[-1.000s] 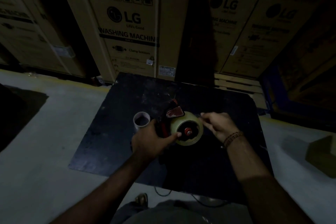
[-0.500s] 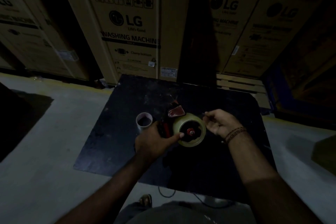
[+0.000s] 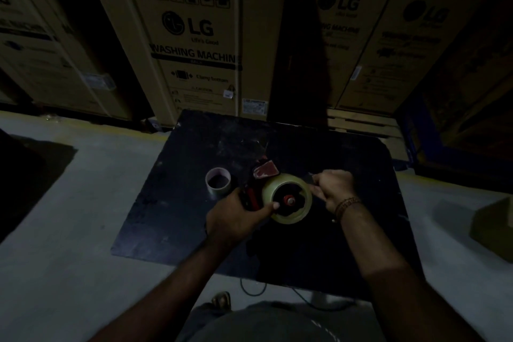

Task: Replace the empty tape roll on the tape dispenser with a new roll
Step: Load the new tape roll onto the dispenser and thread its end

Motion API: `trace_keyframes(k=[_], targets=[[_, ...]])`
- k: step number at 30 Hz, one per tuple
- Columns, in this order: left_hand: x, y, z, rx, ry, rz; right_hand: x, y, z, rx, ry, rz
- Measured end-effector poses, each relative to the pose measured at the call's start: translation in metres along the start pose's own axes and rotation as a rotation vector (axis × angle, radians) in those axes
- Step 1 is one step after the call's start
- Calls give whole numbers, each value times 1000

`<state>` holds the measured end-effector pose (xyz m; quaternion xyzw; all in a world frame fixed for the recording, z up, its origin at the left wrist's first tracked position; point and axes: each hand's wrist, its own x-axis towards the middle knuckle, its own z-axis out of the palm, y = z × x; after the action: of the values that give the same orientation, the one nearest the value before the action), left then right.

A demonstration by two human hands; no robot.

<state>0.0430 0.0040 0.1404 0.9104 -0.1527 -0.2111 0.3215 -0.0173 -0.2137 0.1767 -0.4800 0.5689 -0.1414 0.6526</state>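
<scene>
Left hand (image 3: 236, 215) gripping tape dispenser (image 3: 256, 191), new roll (image 3: 287, 198) mounted, right hand (image 3: 334, 190) pinching at roll

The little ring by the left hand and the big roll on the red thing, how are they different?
The empty core is small, bare and thin-walled; the new roll is wider and thick with pale tape. The empty core stands loose on the black board; the new roll sits on the tape dispenser, held by the left hand. Both are round.

Red tape dispenser (image 3: 256, 189), pale yellowish new roll (image 3: 287, 200) — white empty core (image 3: 218, 181), black board (image 3: 194, 203).
</scene>
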Motion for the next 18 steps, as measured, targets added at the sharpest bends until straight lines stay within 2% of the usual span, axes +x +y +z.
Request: trace_keyframes(k=[2,6,18], targets=[[-1,-3,2,-11,-22,-13,2,7,2,-74,43,-97],[-3,-8,2,-30,-20,-18,4,19,3,-182,81,-172],[-4,-19,1,-69,-4,-26,8,24,8,-252,71,-193]])
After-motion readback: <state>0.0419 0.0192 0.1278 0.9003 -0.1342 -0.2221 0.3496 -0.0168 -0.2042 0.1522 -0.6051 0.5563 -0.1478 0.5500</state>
